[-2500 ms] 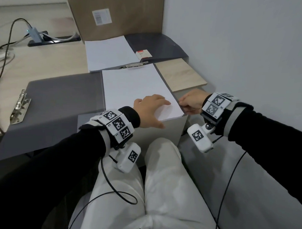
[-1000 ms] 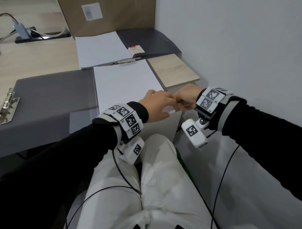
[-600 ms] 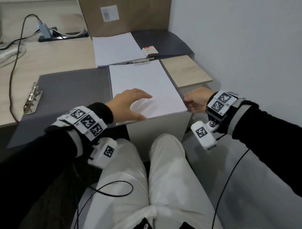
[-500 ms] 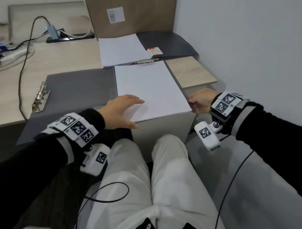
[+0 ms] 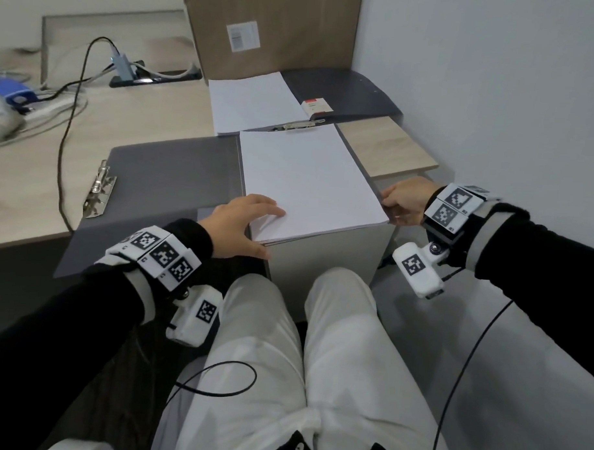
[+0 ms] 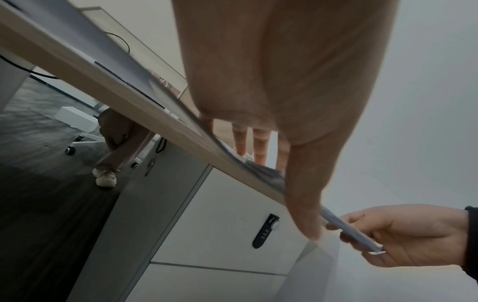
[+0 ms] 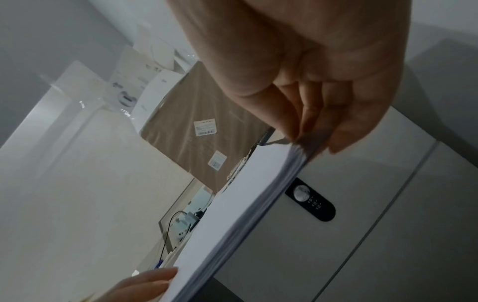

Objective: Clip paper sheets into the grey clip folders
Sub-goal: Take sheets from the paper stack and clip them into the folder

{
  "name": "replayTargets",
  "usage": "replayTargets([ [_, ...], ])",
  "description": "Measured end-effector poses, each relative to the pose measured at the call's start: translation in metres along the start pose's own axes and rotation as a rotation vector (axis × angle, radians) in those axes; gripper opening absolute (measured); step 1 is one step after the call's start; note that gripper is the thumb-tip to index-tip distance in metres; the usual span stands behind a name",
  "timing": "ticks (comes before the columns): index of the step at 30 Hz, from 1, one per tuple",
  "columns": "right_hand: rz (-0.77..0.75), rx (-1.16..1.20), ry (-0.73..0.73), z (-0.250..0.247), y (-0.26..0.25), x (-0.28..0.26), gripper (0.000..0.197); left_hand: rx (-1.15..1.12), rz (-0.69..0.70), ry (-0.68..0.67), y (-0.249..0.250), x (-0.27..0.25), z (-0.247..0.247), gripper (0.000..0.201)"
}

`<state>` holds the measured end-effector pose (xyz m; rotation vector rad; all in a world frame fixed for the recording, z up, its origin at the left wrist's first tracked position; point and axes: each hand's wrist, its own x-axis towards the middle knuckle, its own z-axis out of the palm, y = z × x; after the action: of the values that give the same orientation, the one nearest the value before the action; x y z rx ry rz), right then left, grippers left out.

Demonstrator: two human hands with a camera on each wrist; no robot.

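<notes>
A thick white paper stack [image 5: 307,181] lies on the right half of an open grey clip folder [image 5: 173,173], whose metal clip [image 5: 100,191] sits at its left edge. My left hand [image 5: 245,219] rests with straight fingers on the stack's near left corner, where a few sheets fan up, and its thumb lies along the near edge. My right hand [image 5: 402,205] pinches the near right corner of the stack [image 7: 232,214] between fingers and thumb [image 7: 313,141]. A second grey folder [image 5: 340,91] with paper [image 5: 252,102] lies behind.
A cardboard box [image 5: 272,28] stands at the back against the wall. Cables and a power strip [image 5: 126,67] lie back left. A small red-white box [image 5: 315,106] sits on the far folder. Below the stack is a white drawer cabinet [image 5: 325,256] with a lock [image 6: 266,230].
My left hand has slid from the near right corner, beside the right hand, to the near left corner of the stack. The right hand stays pinched on its corner.
</notes>
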<state>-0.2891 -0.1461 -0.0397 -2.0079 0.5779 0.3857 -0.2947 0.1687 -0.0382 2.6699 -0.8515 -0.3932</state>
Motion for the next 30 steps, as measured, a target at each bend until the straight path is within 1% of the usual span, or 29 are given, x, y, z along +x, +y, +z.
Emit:
replayTargets([
  [3,0.020,-0.209,0.027,-0.003,-0.013,-0.006,0.011,-0.037,-0.020,-0.057,0.003,0.002,-0.014,0.087],
  [4,-0.014,-0.295,0.059,-0.005,-0.021,-0.009,0.012,-0.063,-0.023,-0.049,0.003,0.005,-0.022,0.085],
  [5,-0.069,-0.378,0.100,-0.007,-0.031,-0.009,0.017,-0.084,-0.021,-0.027,0.002,0.011,-0.030,0.078],
  [7,-0.187,-0.468,0.171,-0.009,-0.054,-0.004,0.029,-0.074,-0.034,0.030,-0.003,0.029,-0.048,0.058],
  [8,-0.238,-0.489,0.187,-0.006,-0.069,0.000,0.032,-0.053,-0.054,0.046,-0.006,0.039,-0.056,0.053],
  [10,-0.304,-0.533,0.191,0.004,-0.099,0.015,0.035,-0.024,-0.109,0.036,-0.012,0.062,-0.071,0.048],
  [12,-0.304,-0.567,0.183,0.018,-0.124,0.034,0.038,-0.007,-0.157,0.016,-0.017,0.086,-0.081,0.048],
  [14,-0.287,-0.664,0.162,0.030,-0.143,0.059,0.042,0.006,-0.198,0.004,-0.023,0.108,-0.088,0.050],
  [17,-0.237,-0.735,0.153,0.040,-0.162,0.097,0.045,0.050,-0.243,-0.033,-0.032,0.130,-0.092,0.058],
  [18,-0.225,-0.728,0.165,0.041,-0.165,0.105,0.041,0.054,-0.248,-0.053,-0.036,0.136,-0.091,0.061],
  [20,-0.190,-0.664,0.182,0.041,-0.169,0.115,0.019,0.066,-0.251,-0.099,-0.043,0.143,-0.089,0.066],
  [21,-0.183,-0.637,0.189,0.040,-0.169,0.122,0.017,0.094,-0.245,-0.117,-0.046,0.145,-0.089,0.067],
  [23,-0.174,-0.614,0.194,0.039,-0.169,0.130,0.020,0.146,-0.227,-0.135,-0.049,0.147,-0.089,0.066],
  [26,-0.187,-0.531,0.180,0.037,-0.165,0.144,0.013,0.169,-0.205,-0.153,-0.049,0.147,-0.093,0.065],
  [28,-0.174,-0.403,0.179,0.035,-0.164,0.144,0.007,0.172,-0.206,-0.158,-0.048,0.147,-0.094,0.063],
  [29,-0.182,-0.340,0.179,0.034,-0.161,0.144,0.011,0.174,-0.211,-0.161,-0.048,0.147,-0.094,0.063],
  [30,-0.201,-0.281,0.188,0.034,-0.160,0.144,0.024,0.179,-0.212,-0.163,-0.047,0.147,-0.094,0.064],
])
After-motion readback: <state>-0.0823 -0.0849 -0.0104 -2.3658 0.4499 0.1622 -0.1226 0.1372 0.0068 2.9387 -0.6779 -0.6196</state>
